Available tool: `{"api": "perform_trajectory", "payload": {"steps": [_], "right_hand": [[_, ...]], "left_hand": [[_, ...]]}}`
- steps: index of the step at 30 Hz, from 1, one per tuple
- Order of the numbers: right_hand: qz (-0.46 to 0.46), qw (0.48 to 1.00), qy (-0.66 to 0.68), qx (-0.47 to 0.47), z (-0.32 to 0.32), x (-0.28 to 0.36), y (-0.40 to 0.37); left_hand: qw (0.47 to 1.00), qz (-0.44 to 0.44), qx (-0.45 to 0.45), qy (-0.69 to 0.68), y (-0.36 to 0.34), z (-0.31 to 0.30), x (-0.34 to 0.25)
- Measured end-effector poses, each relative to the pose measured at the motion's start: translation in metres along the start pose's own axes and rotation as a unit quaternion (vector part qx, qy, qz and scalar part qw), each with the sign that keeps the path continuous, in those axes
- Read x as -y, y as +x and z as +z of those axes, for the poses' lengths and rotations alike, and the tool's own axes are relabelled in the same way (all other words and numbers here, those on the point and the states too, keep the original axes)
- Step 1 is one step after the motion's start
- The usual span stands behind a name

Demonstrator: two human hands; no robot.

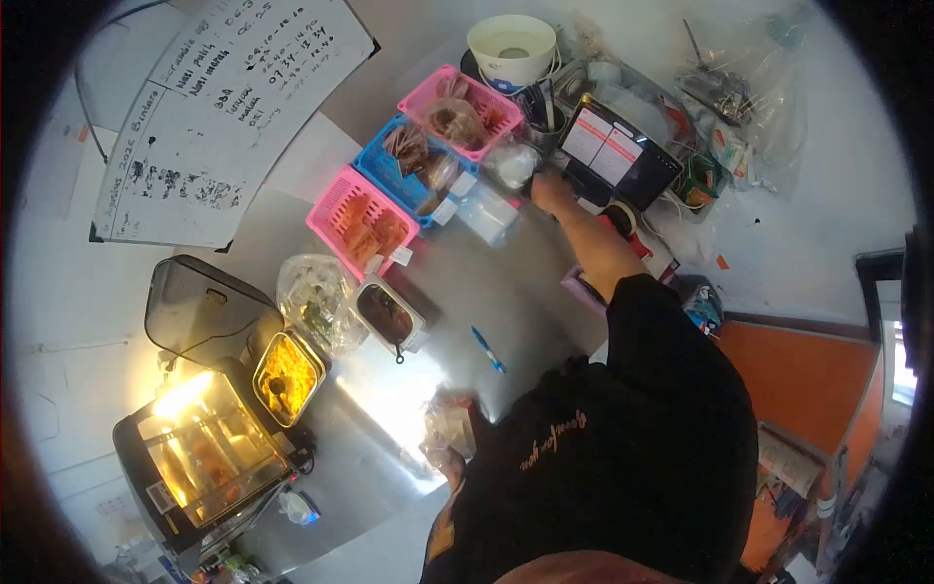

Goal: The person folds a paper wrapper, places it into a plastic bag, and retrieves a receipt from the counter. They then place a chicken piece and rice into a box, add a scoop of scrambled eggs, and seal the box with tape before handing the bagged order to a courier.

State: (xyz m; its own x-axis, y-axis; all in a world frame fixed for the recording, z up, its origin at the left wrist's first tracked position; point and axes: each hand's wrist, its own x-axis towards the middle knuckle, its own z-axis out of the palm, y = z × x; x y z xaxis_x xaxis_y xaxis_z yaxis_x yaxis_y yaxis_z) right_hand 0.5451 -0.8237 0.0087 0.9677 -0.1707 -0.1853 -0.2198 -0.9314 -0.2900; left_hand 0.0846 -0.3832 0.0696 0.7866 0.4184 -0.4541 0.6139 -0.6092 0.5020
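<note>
My right arm stretches across the steel table, and my right hand [553,193] is at the left edge of a tablet [619,151] on a stand. Its fingers look curled together; whatever may be in them is hidden. A clear plastic bag with something white [513,163] lies just left of that hand. My left hand [451,467] is low in front of my body, against a clear plastic packet [449,428] beside a red box [474,414]. Blur and glare hide how its fingers lie. A blue pen [488,349] rests on the table between my hands.
Pink basket [331,209], blue basket [375,161] and a second pink basket [418,95] hold bagged food. Nearby are a metal food pan [416,336], a tray of yellow food [289,378], a lit warmer [209,443], a white bucket [513,68] and a whiteboard [229,117].
</note>
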Motion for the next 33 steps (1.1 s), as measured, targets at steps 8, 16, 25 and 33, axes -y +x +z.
{"api": "perform_trajectory", "payload": {"steps": [8, 16, 25, 33], "right_hand": [[-0.029, 0.936, 0.328, -0.123, -0.013, -0.024, -0.004], [0.069, 0.651, 0.728, -0.203, -0.039, -0.018, -0.027], [-0.318, 0.461, 0.786, 0.263, -0.144, 0.073, -0.414], [-0.022, 0.724, 0.637, 0.263, -0.084, 0.040, -0.740]], "left_hand": [[1.000, 0.007, 0.002, 0.009, 0.004, -0.002, 0.009], [0.998, 0.067, 0.008, -0.004, 0.012, -0.006, 0.038], [0.970, 0.205, 0.126, -0.038, 0.038, -0.010, 0.016], [0.848, 0.143, 0.503, -0.085, -0.032, 0.034, -0.087]]}}
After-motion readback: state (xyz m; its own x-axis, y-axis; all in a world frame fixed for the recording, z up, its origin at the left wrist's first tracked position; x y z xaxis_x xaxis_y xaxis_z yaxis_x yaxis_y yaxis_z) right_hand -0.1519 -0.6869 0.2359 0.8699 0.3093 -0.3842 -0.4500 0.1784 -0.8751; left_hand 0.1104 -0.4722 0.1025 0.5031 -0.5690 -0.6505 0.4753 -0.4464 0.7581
